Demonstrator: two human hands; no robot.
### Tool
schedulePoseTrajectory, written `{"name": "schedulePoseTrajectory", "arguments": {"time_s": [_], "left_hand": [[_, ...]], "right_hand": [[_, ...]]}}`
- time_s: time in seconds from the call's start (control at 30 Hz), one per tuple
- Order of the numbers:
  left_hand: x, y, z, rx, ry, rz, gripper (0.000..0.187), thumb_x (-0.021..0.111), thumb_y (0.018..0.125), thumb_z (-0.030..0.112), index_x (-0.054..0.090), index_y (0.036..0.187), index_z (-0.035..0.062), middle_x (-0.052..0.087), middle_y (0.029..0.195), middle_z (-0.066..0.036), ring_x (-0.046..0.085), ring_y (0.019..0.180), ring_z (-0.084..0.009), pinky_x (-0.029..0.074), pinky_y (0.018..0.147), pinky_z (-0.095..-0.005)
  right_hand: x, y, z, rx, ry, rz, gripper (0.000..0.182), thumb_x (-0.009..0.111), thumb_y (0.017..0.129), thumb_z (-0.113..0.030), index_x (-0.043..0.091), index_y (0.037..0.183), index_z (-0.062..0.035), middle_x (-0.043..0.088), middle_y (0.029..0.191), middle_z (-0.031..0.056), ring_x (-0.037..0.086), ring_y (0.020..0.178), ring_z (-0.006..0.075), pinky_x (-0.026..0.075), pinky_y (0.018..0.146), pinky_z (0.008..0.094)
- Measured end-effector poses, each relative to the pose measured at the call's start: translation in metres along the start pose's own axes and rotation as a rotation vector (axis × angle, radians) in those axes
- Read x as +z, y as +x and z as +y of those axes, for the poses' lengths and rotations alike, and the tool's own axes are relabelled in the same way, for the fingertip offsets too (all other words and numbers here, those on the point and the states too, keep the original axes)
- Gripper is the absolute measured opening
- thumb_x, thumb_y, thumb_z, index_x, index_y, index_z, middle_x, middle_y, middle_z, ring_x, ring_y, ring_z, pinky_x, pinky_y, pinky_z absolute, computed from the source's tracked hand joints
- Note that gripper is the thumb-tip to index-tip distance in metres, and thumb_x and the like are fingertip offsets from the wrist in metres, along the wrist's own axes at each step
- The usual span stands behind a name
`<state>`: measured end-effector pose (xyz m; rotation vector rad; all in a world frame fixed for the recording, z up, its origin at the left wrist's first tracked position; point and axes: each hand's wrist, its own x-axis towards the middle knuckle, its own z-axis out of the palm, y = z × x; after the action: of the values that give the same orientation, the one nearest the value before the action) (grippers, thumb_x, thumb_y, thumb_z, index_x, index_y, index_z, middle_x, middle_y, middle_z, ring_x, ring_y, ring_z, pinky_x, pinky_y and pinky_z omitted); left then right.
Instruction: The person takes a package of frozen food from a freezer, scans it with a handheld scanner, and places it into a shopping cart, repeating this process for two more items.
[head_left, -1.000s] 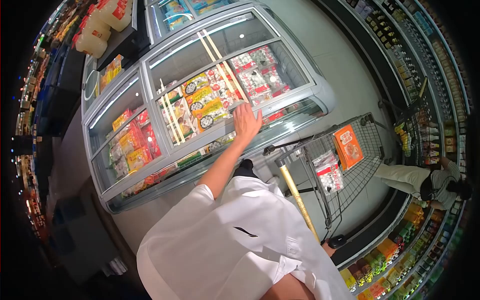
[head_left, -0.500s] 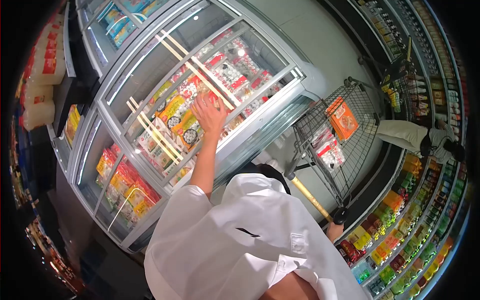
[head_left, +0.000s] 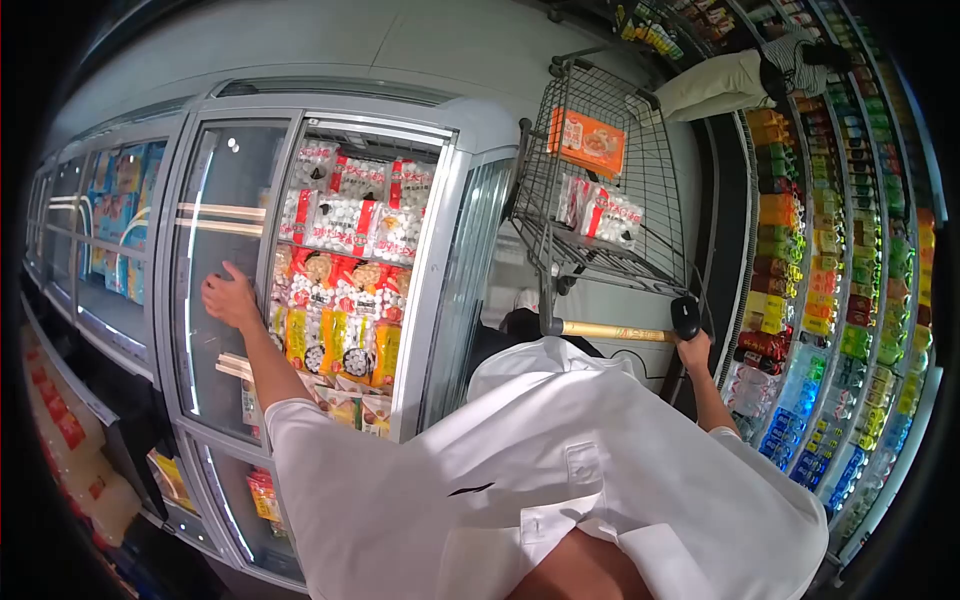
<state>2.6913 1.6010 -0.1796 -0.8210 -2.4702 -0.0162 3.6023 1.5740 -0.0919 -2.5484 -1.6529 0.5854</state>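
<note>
My left hand (head_left: 231,297) is over the slid-aside glass lid (head_left: 225,345) of a chest freezer, its fingers apart and nothing in them. Beside it, the uncovered part of the freezer shows red-and-white bags of white balls (head_left: 355,228) and yellow packets (head_left: 312,340) below them. My right hand (head_left: 692,348) is closed on the cart's yellow handle (head_left: 620,331), at the end with a black knob. In the wire cart (head_left: 655,215) lie an orange packet (head_left: 587,142) and red-and-white bags (head_left: 608,214).
A person (head_left: 740,80) in light trousers and a striped top is beyond the cart, by the shelves. Shelves of bottles and packets (head_left: 825,300) run along the right. More freezer sections with blue packets (head_left: 122,220) extend left. White jugs (head_left: 90,450) are at lower left.
The view has turned. The freezer lid has slid left, uncovering the bags. My left hand has moved left with it; my right hand remains on the cart handle.
</note>
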Motion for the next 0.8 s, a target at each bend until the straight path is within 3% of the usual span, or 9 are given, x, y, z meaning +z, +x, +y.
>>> {"name": "schedulePoseTrajectory", "arguments": {"time_s": [0.03,0.13,0.23,0.3,0.43,0.5,0.57,0.67,0.8], "left_hand": [[0.000,-0.002,-0.001,0.009,0.021,-0.011,0.045,0.054,0.092,0.049,0.064,0.102,0.0054,0.063,0.103,-0.013,0.061,0.097,-0.0328,0.048,0.085,-0.0448],[-0.001,-0.005,0.002,-0.027,-0.004,-0.101,0.045,0.053,0.093,0.050,0.064,0.101,0.0065,0.063,0.103,-0.014,0.061,0.098,-0.0332,0.048,0.086,-0.0460],[-0.006,-0.011,0.005,-0.048,0.077,-0.063,0.050,0.052,0.093,0.053,0.065,0.101,0.0046,0.063,0.103,-0.015,0.061,0.098,-0.0342,0.047,0.087,-0.0478],[-0.011,-0.024,0.014,-0.346,-0.150,0.017,0.055,0.055,0.092,0.055,0.065,0.102,0.0013,0.063,0.105,-0.016,0.060,0.099,-0.0360,0.045,0.089,-0.0504],[-0.133,-0.111,0.122,-0.377,-0.710,0.038,0.044,0.057,0.098,0.040,0.063,0.103,-0.0032,0.066,0.102,-0.019,0.063,0.092,-0.0340,0.050,0.083,-0.0438],[-0.185,-0.168,0.198,-0.414,-1.216,-0.224,0.029,0.050,0.102,0.026,0.058,0.098,-0.0019,0.067,0.088,-0.012,0.066,0.077,-0.0207,0.053,0.067,-0.0314],[-0.219,-0.208,0.268,-0.168,-1.442,-0.637,0.017,0.049,0.102,0.017,0.053,0.100,0.0005,0.065,0.082,-0.012,0.064,0.065,-0.0157,0.051,0.061,-0.0265],[-0.281,-0.240,0.397,0.245,-1.242,-1.075,0.020,0.062,0.097,0.021,0.062,0.101,0.0009,0.068,0.080,-0.006,0.061,0.065,-0.0089,0.049,0.058,-0.0238],[-0.259,-0.305,0.541,0.389,-1.295,-1.504,0.023,0.061,0.097,0.025,0.063,0.102,0.0018,0.068,0.079,-0.005,0.061,0.062,-0.0082,0.049,0.057,-0.0232]], "right_hand": [[-0.003,-0.001,-0.004,-0.020,0.011,-0.017,0.032,0.078,0.074,-0.020,0.068,0.093,0.0024,0.072,0.083,0.0181,0.071,0.080,0.0285,0.053,0.071,0.0387],[-0.006,0.003,0.006,-0.061,0.008,-0.015,0.032,0.081,0.069,-0.021,0.068,0.087,0.0020,0.067,0.082,0.0249,0.066,0.084,0.0432,0.053,0.075,0.0439],[-0.023,0.005,-0.002,-0.040,0.032,-0.024,0.031,0.080,0.069,-0.019,0.067,0.088,0.0013,0.067,0.083,0.0250,0.065,0.085,0.0442,0.052,0.076,0.0456],[-0.042,0.001,-0.011,0.019,-0.017,0.142,0.028,0.072,0.069,-0.009,0.065,0.096,-0.0014,0.067,0.086,0.0241,0.064,0.087,0.0446,0.052,0.076,0.0483],[-0.046,0.033,0.047,0.192,-0.082,0.354,0.023,0.063,0.074,-0.007,0.063,0.096,-0.0055,0.068,0.086,0.0208,0.064,0.087,0.0445,0.051,0.075,0.0498],[-0.046,0.058,0.076,0.262,-0.058,0.366,0.026,0.074,0.077,-0.020,0.064,0.096,-0.0049,0.069,0.086,0.0189,0.066,0.085,0.0416,0.051,0.075,0.0477],[-0.048,0.078,0.087,0.221,0.018,0.295,0.038,0.081,0.074,-0.028,0.063,0.098,-0.0045,0.068,0.087,0.0167,0.065,0.084,0.0395,0.051,0.074,0.0465],[-0.028,0.093,0.136,0.024,-0.044,0.268,0.044,0.084,0.072,-0.031,0.062,0.100,-0.0049,0.065,0.090,0.0159,0.063,0.085,0.0390,0.050,0.074,0.0466],[-0.015,0.099,0.147,0.127,0.093,0.216,0.030,0.076,0.074,-0.014,0.059,0.097,-0.0045,0.061,0.089,0.0169,0.060,0.085,0.0407,0.048,0.075,0.0485]]}}
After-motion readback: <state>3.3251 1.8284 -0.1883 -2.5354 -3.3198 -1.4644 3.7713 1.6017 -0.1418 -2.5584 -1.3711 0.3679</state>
